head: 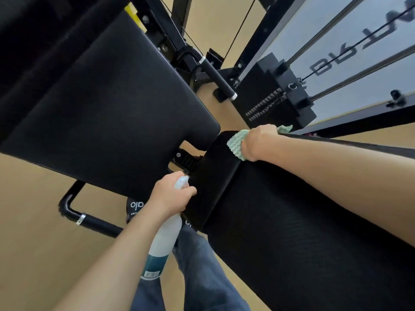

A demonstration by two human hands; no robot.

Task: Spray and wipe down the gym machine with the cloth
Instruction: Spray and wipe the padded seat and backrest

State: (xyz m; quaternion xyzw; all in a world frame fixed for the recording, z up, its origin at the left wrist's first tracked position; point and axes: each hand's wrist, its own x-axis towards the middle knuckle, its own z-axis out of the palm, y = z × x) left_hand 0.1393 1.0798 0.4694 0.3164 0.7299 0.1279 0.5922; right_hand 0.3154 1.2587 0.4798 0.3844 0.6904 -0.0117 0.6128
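— Now, where's the cloth?
— Bunched under my right hand: the cloth is pressed on the pad's far corner; the pad runs back toward me. My left hand grips the spray bottle, nearer.

Cloth on pad under R hand; bottle L, beside pad.
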